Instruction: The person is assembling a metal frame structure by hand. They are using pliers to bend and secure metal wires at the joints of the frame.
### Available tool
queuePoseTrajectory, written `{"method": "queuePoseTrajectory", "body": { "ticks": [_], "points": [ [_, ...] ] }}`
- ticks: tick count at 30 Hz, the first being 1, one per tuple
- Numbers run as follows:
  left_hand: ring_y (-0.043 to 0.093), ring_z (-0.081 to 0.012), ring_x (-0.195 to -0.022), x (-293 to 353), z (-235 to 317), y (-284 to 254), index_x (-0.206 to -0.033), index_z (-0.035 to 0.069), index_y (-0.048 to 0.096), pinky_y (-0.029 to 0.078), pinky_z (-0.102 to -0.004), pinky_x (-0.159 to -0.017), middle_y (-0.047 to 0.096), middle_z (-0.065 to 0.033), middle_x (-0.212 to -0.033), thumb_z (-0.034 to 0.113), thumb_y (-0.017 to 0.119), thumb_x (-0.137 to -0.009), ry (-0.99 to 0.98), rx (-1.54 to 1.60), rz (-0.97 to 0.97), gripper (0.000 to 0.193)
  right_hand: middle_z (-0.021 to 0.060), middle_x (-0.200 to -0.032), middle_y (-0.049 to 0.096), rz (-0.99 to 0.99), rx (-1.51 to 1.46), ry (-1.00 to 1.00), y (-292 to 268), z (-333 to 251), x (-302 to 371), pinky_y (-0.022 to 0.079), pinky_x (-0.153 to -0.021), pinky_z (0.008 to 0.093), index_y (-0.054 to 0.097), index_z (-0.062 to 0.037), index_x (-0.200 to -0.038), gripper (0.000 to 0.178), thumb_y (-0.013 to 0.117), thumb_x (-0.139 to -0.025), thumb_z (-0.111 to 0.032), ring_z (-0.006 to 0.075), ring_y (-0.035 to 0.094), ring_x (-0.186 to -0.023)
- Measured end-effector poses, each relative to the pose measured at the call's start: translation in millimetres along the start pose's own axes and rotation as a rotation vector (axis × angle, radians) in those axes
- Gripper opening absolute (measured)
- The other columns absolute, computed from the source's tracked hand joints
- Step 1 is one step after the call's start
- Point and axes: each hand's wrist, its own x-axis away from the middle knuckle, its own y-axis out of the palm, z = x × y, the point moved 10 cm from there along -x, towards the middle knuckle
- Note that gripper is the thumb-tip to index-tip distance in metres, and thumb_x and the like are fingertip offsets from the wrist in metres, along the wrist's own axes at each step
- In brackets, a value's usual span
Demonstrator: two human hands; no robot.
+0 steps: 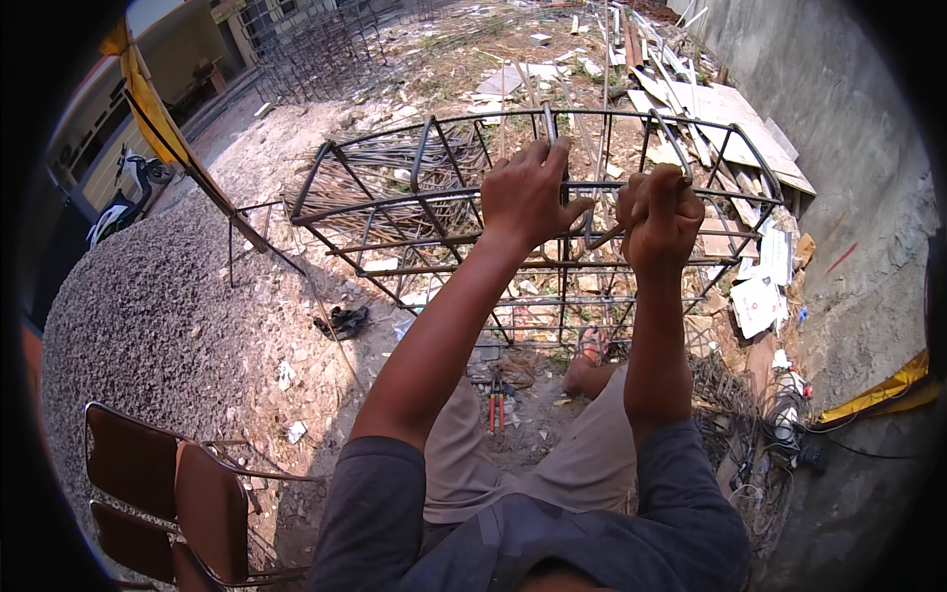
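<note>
A long rebar cage [424,202] of dark steel bars and square stirrups stands in front of me, raised above the ground. My left hand [528,192] is on its upper bars near the middle, fingers curled over a stirrup and thumb stretched to the right. Just right of it, my right hand [659,219] is closed in a fist at the upper bar. A short bent rod [604,238] shows by the fist's left side; what the fist holds is hidden by the fingers. Between my feet lies a red-handled cutter [496,409].
Gravel is heaped [148,306] at left, with brown chairs [212,503] nearer. Loose steel rods [395,183] lie behind the cage. A concrete wall [848,197] bounds the right, with boards [740,123] and cables [789,424] along it. A slanting post [202,183] stands left.
</note>
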Motion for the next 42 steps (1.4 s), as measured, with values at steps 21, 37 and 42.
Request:
{"method": "queuePoseTrajectory", "body": {
  "ticks": [21,37,42],
  "points": [
    [0.070,-0.0274,-0.090,16,8,-11,-0.140,0.014,0.057,0.050,-0.0413,-0.083,0.075,-0.0085,-0.097,0.051,0.081,-0.079,0.055,0.036,0.097,0.075,0.0006,-0.060,0.047,-0.077,-0.057,-0.029,-1,-10,17,0.034,-0.055,0.0273,0.051,-0.0048,-0.071,0.049,0.055,-0.109,-0.036,0.0099,0.044,-0.058],
    [0.071,-0.0254,-0.084,11,3,-3,-0.140,0.017,0.057,0.050,-0.0423,-0.074,0.073,-0.0067,-0.091,0.062,0.084,-0.070,-0.038,-0.041,0.043,0.088,0.0039,-0.064,0.056,-0.008,0.092,-0.132,16,-25,52,0.032,-0.049,0.0270,0.057,0.0007,-0.073,0.049,0.056,-0.109,-0.033,0.0078,0.047,-0.051],
    [0.069,-0.0245,-0.083,17,6,-8,-0.140,0.017,0.058,0.048,-0.0412,-0.075,0.072,-0.0050,-0.090,0.060,0.084,-0.071,-0.017,-0.025,0.100,0.086,0.0027,-0.064,0.050,-0.018,0.123,-0.161,24,-30,59,0.031,-0.051,0.0284,0.054,-0.0016,-0.072,0.047,0.057,-0.108,-0.031,0.0089,0.043,-0.053]
  ]
}}
